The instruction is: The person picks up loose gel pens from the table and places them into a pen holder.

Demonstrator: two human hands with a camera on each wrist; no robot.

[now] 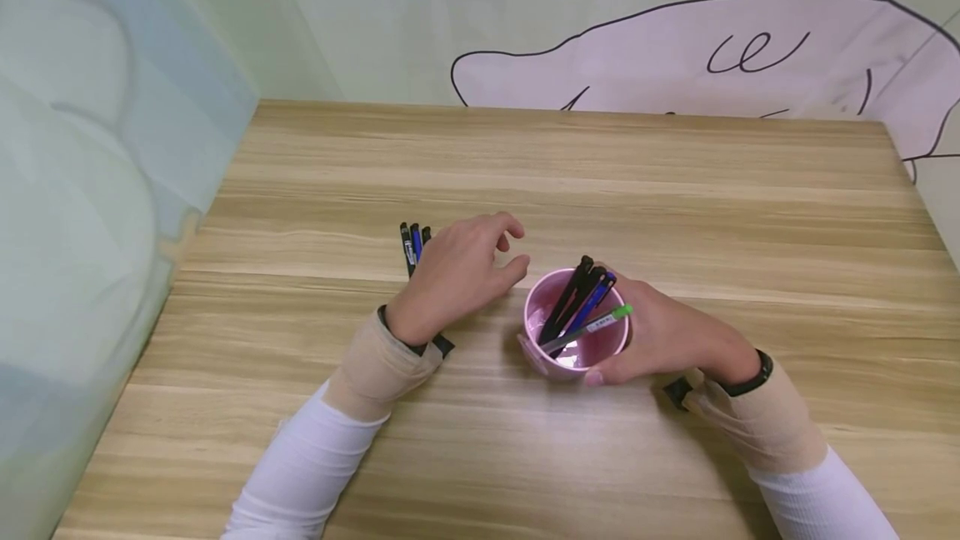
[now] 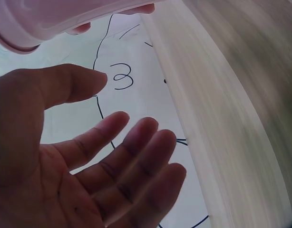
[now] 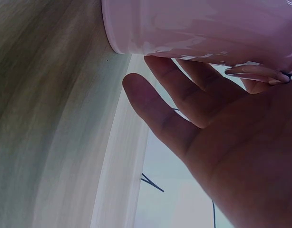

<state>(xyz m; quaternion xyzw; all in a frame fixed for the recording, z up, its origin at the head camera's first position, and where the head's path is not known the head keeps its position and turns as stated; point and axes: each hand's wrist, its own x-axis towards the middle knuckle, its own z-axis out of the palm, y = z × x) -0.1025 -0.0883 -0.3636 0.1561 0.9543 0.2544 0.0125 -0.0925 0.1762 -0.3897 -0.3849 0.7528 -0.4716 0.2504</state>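
Note:
My right hand [image 1: 663, 332] holds a pink cup [image 1: 609, 343] from its right side, thumb in front and fingers behind. The cup stands on the table; black pens [image 1: 572, 297], a blue pen [image 1: 591, 303] and a pen with a green end [image 1: 602, 322] lean inside it. In the right wrist view, fingers [image 3: 170, 78] touch the cup's wall. Left of the cup, my left hand [image 1: 461, 273] hovers with loosely bent fingers and nothing in them, as the left wrist view also shows. Several black and blue pens [image 1: 408, 245] lie partly hidden under that hand.
The wood-grain table [image 1: 570, 190] reaches back to a wall with a cartoon drawing [image 1: 675, 57]. Another pale wall [image 1: 90, 190] runs along the left. Each wrist wears a strap with a black piece.

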